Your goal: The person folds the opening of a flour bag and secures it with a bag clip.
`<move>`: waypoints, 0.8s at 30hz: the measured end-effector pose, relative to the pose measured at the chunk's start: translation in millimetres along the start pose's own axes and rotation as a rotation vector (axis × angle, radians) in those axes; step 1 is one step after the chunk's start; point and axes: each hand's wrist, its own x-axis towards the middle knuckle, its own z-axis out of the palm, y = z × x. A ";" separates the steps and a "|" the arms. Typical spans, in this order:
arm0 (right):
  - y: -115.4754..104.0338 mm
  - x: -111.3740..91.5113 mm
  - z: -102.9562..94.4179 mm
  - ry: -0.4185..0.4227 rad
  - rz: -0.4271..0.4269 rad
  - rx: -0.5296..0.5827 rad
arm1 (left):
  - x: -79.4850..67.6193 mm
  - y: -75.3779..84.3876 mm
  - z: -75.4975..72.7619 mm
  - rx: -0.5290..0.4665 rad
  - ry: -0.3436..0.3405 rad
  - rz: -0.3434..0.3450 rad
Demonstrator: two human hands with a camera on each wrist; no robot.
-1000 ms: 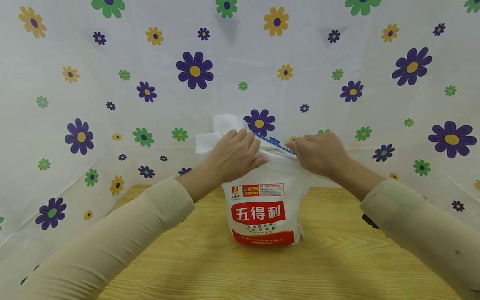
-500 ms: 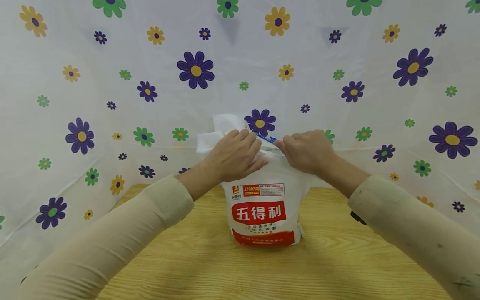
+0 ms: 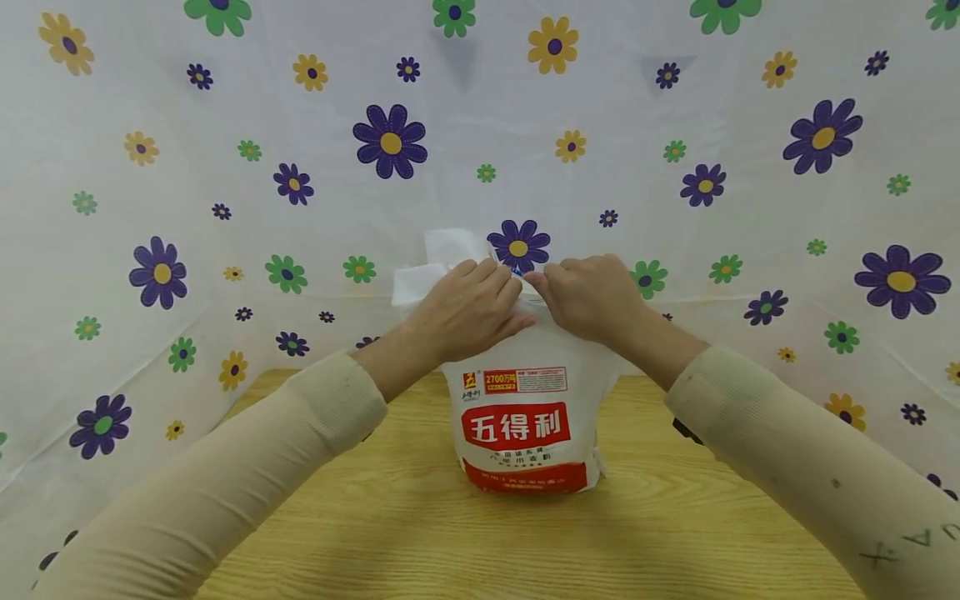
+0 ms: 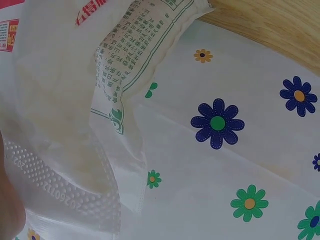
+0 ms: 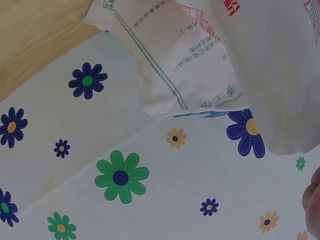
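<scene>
A white flour bag [image 3: 517,375] with red printed labels stands upright in the middle of the table. My left hand [image 3: 471,308] grips its top edge at the left, with the fingers curled over it and the thumb in front. Close by on the right, my right hand [image 3: 588,300] pinches the same top edge with its fingers curled. Between the hands a short bit of blue-printed strip [image 3: 517,272] shows. White flaps of the bag [image 3: 420,283] stick out beyond my left hand. In the left wrist view the bag's side [image 4: 75,165] carries embossed dots and digits. My fingertips are mostly hidden.
The bag stands on a wooden table [image 3: 420,533]. Behind and at both sides hangs a white sheet [image 3: 322,117] printed with purple, green and yellow flowers. A dark band [image 3: 686,430] shows under the right sleeve.
My right hand has moved left along the bag's top edge, up close to my left hand, covering more of the blue strip. The left hand and the bag have stayed nearly still.
</scene>
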 end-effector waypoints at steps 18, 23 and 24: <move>24.4 -21.8 -3.6 -0.052 0.115 0.008 | -33.3 -26.1 4.9 -0.009 0.038 -0.148; 38.1 -39.6 -6.0 -0.035 0.144 -0.005 | -54.4 -38.8 7.4 -0.025 0.058 -0.223; 40.6 -43.5 -6.2 -0.034 0.152 -0.006 | -59.1 -41.3 8.2 -0.031 0.060 -0.238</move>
